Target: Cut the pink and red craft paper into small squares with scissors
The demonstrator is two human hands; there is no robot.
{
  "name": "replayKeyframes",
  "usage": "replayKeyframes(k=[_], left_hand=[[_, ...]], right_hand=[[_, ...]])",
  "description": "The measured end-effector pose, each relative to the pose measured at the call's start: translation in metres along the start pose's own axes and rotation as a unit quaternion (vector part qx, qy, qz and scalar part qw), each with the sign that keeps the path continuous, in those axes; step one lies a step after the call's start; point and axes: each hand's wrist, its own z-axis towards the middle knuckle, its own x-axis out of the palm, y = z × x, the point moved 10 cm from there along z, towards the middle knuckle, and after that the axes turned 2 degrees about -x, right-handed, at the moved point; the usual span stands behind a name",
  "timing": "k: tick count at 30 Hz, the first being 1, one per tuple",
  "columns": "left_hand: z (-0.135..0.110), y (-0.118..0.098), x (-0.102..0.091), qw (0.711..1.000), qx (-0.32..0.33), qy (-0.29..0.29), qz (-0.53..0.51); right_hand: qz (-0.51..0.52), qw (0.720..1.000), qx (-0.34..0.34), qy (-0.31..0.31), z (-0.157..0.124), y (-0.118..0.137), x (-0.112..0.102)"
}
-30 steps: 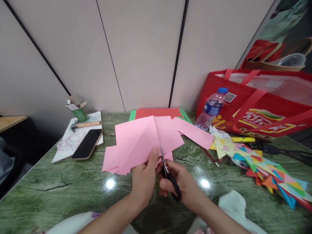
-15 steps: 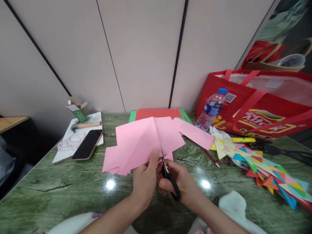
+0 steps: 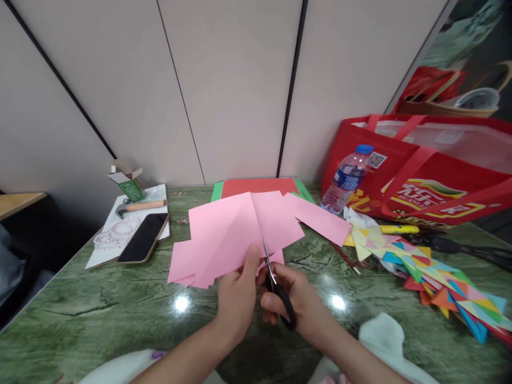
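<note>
My left hand (image 3: pixel 239 293) grips the lower edge of a pink sheet of paper (image 3: pixel 222 229), thumb on top. A crease runs down the sheet from its top edge. In my right hand (image 3: pixel 294 296) is a pair of scissors (image 3: pixel 282 301) with black handles, its blades at the crease near the bottom of the paper. The fingers sit in and around the handles. More pink paper (image 3: pixel 182 261) lies beneath and to the left of the held sheet, and a pink strip (image 3: pixel 320 218) lies to its right.
Red and green sheets (image 3: pixel 258 186) lie at the back. A phone (image 3: pixel 143 237), hammer (image 3: pixel 142 206) and small box (image 3: pixel 130 182) are at the left. To the right are a water bottle (image 3: pixel 346 178), red bag (image 3: pixel 452 170), yellow marker (image 3: pixel 399 229) and folded colored papers (image 3: pixel 436 272).
Almost nothing differs. The pink sheet and both hands have shifted very slightly, with the scissors staying at the crease.
</note>
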Motion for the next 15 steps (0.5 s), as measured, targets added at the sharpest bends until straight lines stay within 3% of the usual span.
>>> replayKeyframes(k=[15], left_hand=[[0.0005,-0.0042,0.0008,1.0,0.016,0.005,-0.005]], right_hand=[[0.021,1.0,-0.009,-0.006,-0.0008,-0.003,-0.0022]])
